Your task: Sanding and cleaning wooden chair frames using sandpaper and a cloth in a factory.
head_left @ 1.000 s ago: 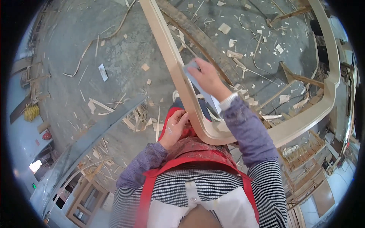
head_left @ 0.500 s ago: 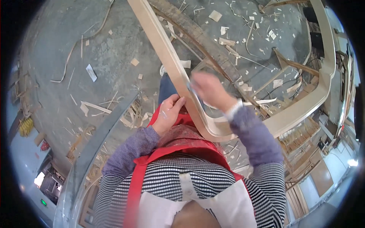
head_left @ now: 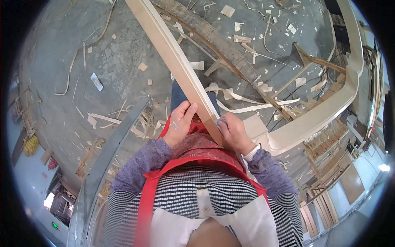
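Pinching a pale wooden frame (head_left: 175, 64) between left fingers (head_left: 190, 110), right fingers (head_left: 231, 122) curled round a grey pad (head_left: 222, 125), against the frame

- The scene was viewed from the person's head, through the left one of two fisheye cameras worn side by side, aimed steeply downward.
- The white collar (head_left: 252, 224) and striped shirt (head_left: 181, 187) were seen from above at the near edge, closest to the lens.
- The left hand (head_left: 180, 123) and right hand (head_left: 233, 132) were framed near the middle, farther off than the collar.
- The floor (head_left: 119, 53) was taken in below and beyond, toward the far side.
- The left and right sides were curved by the lens and bounded by dark rims.
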Available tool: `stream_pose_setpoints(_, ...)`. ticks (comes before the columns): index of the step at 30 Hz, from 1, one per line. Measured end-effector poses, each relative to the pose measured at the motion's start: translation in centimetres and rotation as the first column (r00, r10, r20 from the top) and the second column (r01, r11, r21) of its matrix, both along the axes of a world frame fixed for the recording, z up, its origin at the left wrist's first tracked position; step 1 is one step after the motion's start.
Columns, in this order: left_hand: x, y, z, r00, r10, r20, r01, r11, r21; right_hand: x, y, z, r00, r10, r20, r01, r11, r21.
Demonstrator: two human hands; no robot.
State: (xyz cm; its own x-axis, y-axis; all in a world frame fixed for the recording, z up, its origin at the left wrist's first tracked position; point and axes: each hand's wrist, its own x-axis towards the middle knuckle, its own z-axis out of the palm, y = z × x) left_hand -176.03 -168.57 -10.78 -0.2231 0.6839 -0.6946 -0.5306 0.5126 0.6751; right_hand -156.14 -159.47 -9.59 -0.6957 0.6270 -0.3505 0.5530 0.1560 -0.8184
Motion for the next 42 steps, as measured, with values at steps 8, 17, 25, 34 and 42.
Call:
stream_pose_setpoints(8,0.8,0.3,0.2,0.999,0.004,-0.038,-0.002,0.999,0.032,-0.1,1.9,-0.7,0.995,0.08,-0.062,-0.087,0.989,-0.121)
stream_pose_setpoints(17,1.3,0.2,0.4,0.995,0.064,0.08,-0.067,0.997,0.031,-3.1,1.4,0.3,0.983,-0.159,-0.087,0.15,0.983,-0.101)
stream_pose_setpoints(25,1.3,0.3,0.2,0.999,0.044,0.016,-0.045,0.997,0.062,-3.5,3.8,-1.0,0.997,0.069,0.026,-0.063,0.981,-0.183)
stream_pose_setpoints(34,1.0,0.2,-0.2,0.999,0.032,0.011,-0.032,0.999,0.004,-12.2,7.9,-2.8,0.966,-0.088,-0.244,0.081,0.996,-0.04)
stream_pose_setpoints(42,1.9,-0.3,-1.1,0.994,0.109,-0.01,-0.109,0.994,-0.009,-21.4,13.9,-5.9,0.933,0.11,-0.342,0.017,0.938,0.347)
